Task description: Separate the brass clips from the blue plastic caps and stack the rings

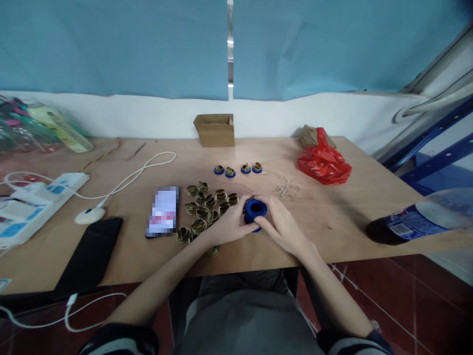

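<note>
Between both hands, close to the table's front edge, is a blue round part with a dark hole [254,209] in its middle. My left hand [234,222] is closed on its left side, with the thumb at its lower edge. From the right, my right hand [279,224] wraps round it, thumb on the front rim. Several loose brass-coloured round pieces [202,212] lie left of my left hand, some partly hidden by the forearm. Farther back, a row of similar brass pieces with blue rims [230,172] sits on the wood. Thin wire rings [284,191] are scattered beyond my right hand.
A small cardboard box [216,132] stands at the back. To the right are a red plastic bag [325,162] and a lying cola bottle [410,222]. A lit phone [162,212], a black phone-like slab [90,254], white cables and a power strip [44,202] occupy the left.
</note>
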The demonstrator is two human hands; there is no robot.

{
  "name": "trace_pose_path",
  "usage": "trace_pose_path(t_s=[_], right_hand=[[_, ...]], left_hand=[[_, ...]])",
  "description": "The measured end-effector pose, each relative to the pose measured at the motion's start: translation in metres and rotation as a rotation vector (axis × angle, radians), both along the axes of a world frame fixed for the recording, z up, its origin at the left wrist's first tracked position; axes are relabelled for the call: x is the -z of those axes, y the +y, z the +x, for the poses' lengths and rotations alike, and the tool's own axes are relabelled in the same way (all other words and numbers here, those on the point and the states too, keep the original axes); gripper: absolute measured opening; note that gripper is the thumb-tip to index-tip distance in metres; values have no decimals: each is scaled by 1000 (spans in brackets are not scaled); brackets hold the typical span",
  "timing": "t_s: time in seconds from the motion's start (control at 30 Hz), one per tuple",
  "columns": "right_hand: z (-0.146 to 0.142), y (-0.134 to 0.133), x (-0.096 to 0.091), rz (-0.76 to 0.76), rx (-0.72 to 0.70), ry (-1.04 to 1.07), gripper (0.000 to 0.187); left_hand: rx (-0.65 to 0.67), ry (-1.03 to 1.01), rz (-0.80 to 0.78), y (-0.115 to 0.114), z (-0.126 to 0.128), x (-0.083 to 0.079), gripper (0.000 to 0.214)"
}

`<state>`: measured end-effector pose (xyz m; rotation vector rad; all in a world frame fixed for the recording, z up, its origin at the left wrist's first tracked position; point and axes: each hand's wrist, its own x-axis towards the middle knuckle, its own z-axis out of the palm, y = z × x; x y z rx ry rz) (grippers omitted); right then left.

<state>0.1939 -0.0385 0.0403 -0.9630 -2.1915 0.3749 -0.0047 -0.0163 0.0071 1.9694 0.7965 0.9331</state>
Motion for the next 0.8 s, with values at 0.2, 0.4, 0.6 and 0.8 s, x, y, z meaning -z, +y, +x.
trace_pose_path(t_s=[0.2,0.4,0.6,0.8], right_hand=[[0,1,-2,-7,13,3,38],[0,-1,0,1,24,-10,45],[-1,-3,-3,-21,39,-7,55],[-3,-4,-4,-13,21,-10,53]], left_hand=[[-1,-24,-5,-1,0,0,59],[2,3,-14,-2,0,-7,63],[-1,-5,-21,-1,0,-5,69],[-19,-5,-11,0,-1,-1,71]])
